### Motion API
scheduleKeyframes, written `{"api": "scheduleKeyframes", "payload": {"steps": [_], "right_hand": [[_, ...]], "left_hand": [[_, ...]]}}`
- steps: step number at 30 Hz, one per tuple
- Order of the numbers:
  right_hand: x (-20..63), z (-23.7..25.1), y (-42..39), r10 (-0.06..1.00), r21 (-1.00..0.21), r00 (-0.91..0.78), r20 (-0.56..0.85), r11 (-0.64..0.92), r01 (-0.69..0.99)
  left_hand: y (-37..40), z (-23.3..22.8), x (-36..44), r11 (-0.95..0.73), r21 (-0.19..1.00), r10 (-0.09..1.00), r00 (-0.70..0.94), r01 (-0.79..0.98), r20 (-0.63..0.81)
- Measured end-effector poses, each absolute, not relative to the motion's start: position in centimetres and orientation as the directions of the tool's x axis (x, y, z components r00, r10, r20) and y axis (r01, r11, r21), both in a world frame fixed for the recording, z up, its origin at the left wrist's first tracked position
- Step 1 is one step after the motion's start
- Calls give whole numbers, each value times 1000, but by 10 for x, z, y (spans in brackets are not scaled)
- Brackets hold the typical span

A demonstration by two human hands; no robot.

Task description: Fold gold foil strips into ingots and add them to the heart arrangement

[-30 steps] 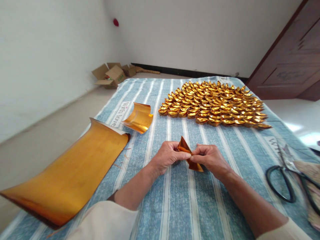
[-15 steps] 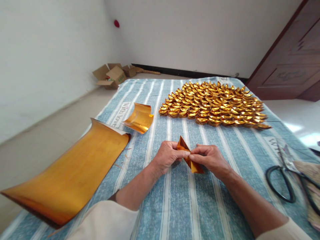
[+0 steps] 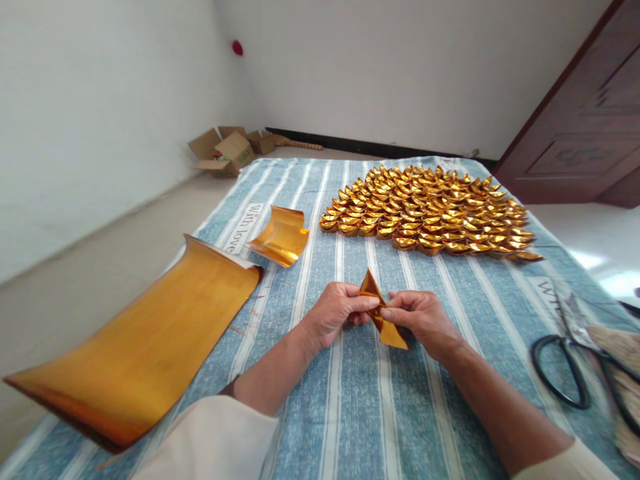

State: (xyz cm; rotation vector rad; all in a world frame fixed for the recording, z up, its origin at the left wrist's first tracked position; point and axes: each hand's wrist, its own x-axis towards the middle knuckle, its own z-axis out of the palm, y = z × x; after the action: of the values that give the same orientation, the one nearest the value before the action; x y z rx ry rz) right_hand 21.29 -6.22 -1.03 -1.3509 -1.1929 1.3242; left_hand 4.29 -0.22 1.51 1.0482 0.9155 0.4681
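Between my hands is a folded piece of gold foil paper (image 3: 393,335), with one pointed end up and a wider end towards me. My left hand (image 3: 336,312) pinches its left side with the thumb on top. On the right side, the thumb and fingers of my right hand (image 3: 420,320) grip it close to its middle. Beyond my hands stand rows of folded gold paper ingots (image 3: 430,210). A smaller stack of curved gold sheets (image 3: 281,235) lies to the left of them.
A large curled stack of gold foil sheets (image 3: 145,340) lies at the left table edge. Black-handled scissors (image 3: 563,373) rest at the right beside a tan cloth (image 3: 617,340). The table carries a blue striped cloth (image 3: 350,413). An open cardboard box (image 3: 225,153) stands on the floor behind.
The foil piece has turned slightly in my fingers and its middle looks more pinched and spread. My hands have stayed nearly in place; the view has shifted a little.
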Motion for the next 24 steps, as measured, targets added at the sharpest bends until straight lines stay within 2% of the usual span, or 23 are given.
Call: {"api": "scheduleKeyframes", "payload": {"steps": [8, 13, 18, 24], "right_hand": [[214, -8, -62, 985, -985, -4, -173, -173, 28], [214, -7, -62, 979, -979, 5, -202, -202, -9], [213, -6, -62, 978, -975, 27, -206, -202, -94], [212, -5, -62, 979, -975, 15, -203, -200, -94]], "left_hand": [[-3, 20, 42, 280, 949, 823, 473, 146, -316], [-5, 19, 44, 288, 950, 831, 461, 121, -311], [-3, 15, 44, 369, 926, 783, 512, 74, -353], [-5, 16, 45, 308, 948, 839, 446, 86, -313]]}}
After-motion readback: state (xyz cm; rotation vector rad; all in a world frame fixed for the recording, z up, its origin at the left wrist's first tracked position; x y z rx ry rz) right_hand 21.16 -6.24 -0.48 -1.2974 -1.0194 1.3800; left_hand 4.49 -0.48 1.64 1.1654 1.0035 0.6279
